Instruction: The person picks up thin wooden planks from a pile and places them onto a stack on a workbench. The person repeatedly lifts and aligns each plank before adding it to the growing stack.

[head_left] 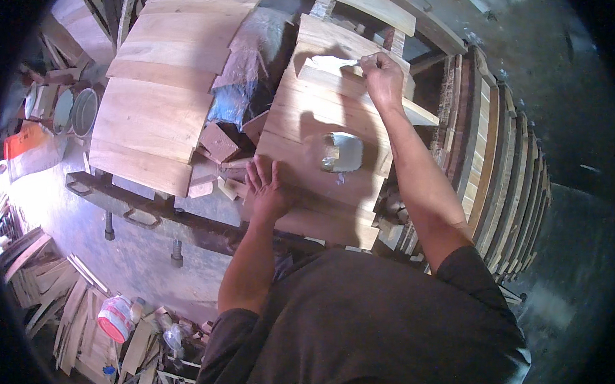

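Note:
My left hand (267, 192) lies with spread fingers on the left edge of a pale wooden panel (288, 135) made of several boards side by side. Over the panel's far right part, my right hand (383, 75) is closed in a pinch. A bright white patch (333, 61) reaches left from its fingertips along a narrow board; what the fingers hold is too small and washed out to name. Between my two hands a white, cut-open container (347, 151) rests on the panel, with a pale piece inside its left side. White smears mark the wood just below it.
Another panel of pale boards (161, 89) stands to the left, above a metal beam (152, 214) with bolts. Wood offcuts (219, 142) and plastic sheeting fill the gap between. Clamped wooden racks (485, 145) line the right. Scrap strips and a red-and-white bucket (115, 318) lie lower left.

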`<act>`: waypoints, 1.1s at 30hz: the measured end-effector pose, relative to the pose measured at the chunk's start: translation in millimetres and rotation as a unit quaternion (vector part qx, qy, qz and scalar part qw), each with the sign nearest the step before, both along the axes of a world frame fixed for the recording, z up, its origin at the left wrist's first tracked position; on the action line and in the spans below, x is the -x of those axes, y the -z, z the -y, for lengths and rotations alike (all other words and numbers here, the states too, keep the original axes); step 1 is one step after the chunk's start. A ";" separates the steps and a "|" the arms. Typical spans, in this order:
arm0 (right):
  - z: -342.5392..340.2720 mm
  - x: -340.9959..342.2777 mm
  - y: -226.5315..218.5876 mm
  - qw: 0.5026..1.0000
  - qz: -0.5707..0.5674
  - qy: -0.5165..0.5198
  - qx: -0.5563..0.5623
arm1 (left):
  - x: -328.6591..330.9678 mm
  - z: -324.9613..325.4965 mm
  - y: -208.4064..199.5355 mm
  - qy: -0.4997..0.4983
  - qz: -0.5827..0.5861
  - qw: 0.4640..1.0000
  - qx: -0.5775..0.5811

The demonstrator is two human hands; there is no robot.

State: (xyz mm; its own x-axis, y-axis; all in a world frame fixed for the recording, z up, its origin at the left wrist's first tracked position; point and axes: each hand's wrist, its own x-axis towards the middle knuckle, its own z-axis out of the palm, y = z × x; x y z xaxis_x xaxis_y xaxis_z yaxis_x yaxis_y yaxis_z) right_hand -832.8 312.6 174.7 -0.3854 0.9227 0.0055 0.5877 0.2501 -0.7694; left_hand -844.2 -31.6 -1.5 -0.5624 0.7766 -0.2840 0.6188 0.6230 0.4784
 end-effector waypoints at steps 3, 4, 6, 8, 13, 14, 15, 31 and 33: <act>-6.6 -21.6 -1.9 0.999 0.045 0.006 -0.027 | -0.2 -3.5 -5.0 -0.001 -0.003 1.000 0.015; -7.8 -30.6 -3.5 0.999 0.041 0.008 -0.030 | 0.4 -6.0 -9.7 0.000 -0.005 1.000 0.022; -10.8 -50.6 -8.7 0.999 0.033 0.016 -0.039 | 3.8 -10.5 -28.5 0.001 0.024 0.999 0.042; -17.0 -71.1 -13.0 0.997 0.067 0.033 -0.038 | 3.3 -14.6 -34.4 0.003 0.039 0.997 0.059; -25.0 -115.1 -21.3 0.993 0.088 0.071 -0.041 | 2.1 -9.2 -28.1 0.015 0.000 0.996 0.082; -29.4 -124.6 -19.8 0.991 0.095 0.078 -0.054 | 2.3 -9.2 -27.9 0.021 0.000 0.996 0.081; -35.6 -137.5 -16.5 0.988 0.105 0.088 -0.069 | 3.2 -12.5 -32.4 0.029 0.002 0.996 0.078; -64.3 -237.4 -28.7 0.949 0.233 0.140 -0.157 | 0.6 -7.1 -9.8 0.013 0.020 0.997 0.069; -62.7 -240.6 -36.7 0.937 0.268 0.152 -0.163 | 0.9 -2.9 -3.6 0.032 -0.011 0.998 0.043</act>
